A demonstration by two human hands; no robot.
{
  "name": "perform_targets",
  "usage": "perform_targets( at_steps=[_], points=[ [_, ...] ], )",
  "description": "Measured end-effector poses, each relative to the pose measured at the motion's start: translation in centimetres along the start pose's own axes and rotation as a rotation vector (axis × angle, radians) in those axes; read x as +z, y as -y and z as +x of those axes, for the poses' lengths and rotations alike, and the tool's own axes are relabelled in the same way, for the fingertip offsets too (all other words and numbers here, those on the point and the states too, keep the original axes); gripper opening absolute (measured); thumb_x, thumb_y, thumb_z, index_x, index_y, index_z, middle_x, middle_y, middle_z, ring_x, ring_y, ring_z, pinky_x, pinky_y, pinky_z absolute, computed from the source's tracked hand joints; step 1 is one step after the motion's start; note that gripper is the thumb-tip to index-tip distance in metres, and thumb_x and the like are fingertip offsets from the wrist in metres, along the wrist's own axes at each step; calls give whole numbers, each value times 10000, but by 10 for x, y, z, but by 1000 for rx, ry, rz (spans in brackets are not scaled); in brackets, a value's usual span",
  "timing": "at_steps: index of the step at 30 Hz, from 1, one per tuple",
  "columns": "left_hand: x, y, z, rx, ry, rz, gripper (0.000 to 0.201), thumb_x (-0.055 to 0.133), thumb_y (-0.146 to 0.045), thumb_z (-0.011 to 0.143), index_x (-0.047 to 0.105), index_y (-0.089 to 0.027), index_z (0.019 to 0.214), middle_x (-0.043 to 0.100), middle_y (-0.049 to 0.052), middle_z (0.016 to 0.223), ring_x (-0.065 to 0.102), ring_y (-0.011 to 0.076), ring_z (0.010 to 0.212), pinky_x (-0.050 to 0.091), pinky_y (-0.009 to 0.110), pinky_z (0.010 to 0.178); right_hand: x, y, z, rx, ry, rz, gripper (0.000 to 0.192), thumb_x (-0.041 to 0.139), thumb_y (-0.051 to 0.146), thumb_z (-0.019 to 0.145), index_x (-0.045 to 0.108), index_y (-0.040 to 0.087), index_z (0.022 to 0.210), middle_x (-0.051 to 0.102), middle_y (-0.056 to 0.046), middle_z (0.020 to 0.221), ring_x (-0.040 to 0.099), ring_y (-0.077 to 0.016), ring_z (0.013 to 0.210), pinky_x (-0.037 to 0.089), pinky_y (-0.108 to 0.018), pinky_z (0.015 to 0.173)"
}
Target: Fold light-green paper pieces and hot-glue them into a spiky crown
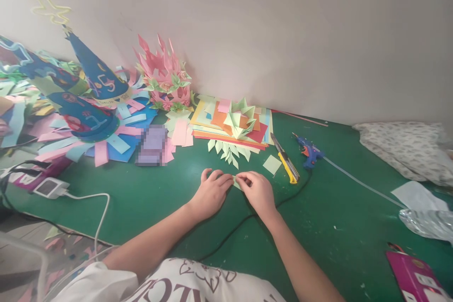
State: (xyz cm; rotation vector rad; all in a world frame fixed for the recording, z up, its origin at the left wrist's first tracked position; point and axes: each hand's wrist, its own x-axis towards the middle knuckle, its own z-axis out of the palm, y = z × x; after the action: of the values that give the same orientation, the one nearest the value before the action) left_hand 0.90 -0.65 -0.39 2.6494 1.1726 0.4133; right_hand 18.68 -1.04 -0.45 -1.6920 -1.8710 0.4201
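Left hand point(211, 192) and right hand point(257, 192) both curled, fingertips pinching small green paper point(236, 182) between them; forearms angled inward, hands low on green table point(148, 198).

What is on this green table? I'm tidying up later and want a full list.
paper piece: 1, pale green, pinched between both hands
paper square: 1, pale green, beside knife
folded leaves: several, pale green, before stack
paper stack: 1, mixed colours, centre
knife: 1, yellow, right of stack
glue gun: 1, blue, right of knife
cones: 2, blue, left
pink flower: 1, at wall
charger: 1, white, left edge
cloth: 1, patterned, right
left hand: 1
right hand: 1
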Motion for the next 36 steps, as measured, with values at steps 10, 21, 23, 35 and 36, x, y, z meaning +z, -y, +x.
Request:
perform_targets(
  at_steps=[10,21,23,35,36],
  points=[
    [-1,-6,1,-56,-1,-16,418,434,-98,811,511,-257,1189,577,26,1223,443,225,1065,238,449,960,-1,-1,-1,-60,-2,27,132,530,217,834,647,217,775,616,-10,744,549,-123,592,414,-233,557],
    [-2,-5,1,-67,-6,-24,417,444,-111,825,519,-296,1191,580,6,1205,444,219,1062,241,444,952,1,-14,-4,-330,33,-109,239,432,227,929,668,198,906,627,-55,786,564,-178,759,440,-287,690],
    [-3,-5,1,-66,-10,-32,401,434,-110,831,527,-284,1179,586,13,1198,448,216,1057,241,441,956,0,-15,-4,-349,44,-118,251,422,231,935,670,197,919,632,-58,794,562,-178,758,441,-290,691],
    [-1,-4,1,-74,-28,-37,350,420,-112,842,559,-246,1134,605,31,1175,456,215,1050,252,436,956,-6,-14,-1,-328,101,-88,270,411,244,940,678,215,917,644,-56,820,583,-180,785,450,-286,697],
    [-1,-4,1,-70,-27,-34,351,420,-112,843,557,-248,1136,605,29,1176,456,214,1052,251,436,958,-6,-14,-1,-328,101,-87,282,399,251,944,678,215,918,644,-58,821,584,-180,784,452,-289,693]
  ],
)
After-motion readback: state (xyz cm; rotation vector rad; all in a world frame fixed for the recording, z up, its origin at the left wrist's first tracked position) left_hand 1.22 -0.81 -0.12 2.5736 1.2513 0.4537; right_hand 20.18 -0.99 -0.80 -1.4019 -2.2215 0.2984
